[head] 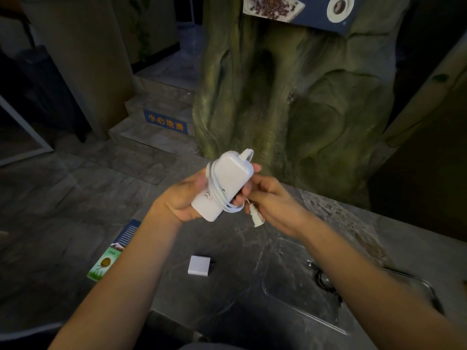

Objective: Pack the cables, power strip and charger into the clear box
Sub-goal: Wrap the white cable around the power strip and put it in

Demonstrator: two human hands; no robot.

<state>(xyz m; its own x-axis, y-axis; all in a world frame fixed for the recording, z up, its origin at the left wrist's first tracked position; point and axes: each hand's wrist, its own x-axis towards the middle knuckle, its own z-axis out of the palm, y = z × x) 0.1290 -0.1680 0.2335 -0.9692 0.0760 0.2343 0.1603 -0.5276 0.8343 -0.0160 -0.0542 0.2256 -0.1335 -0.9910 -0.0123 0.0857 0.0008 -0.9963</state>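
Note:
My left hand (183,198) holds a white power strip (227,180) up over the grey stone counter (227,286), with its white cord wound around the body. My right hand (273,200) pinches the cord near its white plug (256,218), which dangles below the strip. A small white charger (199,265) lies flat on the counter under my hands. The clear box (283,296) sits on the counter to the right, partly behind my right forearm. A coiled black cable (323,277) lies inside it.
A green and blue leaflet (113,253) lies at the counter's left edge. A large fake tree trunk (278,97) rises just behind the counter. Stone steps with a blue warning strip (166,122) lead up at the left.

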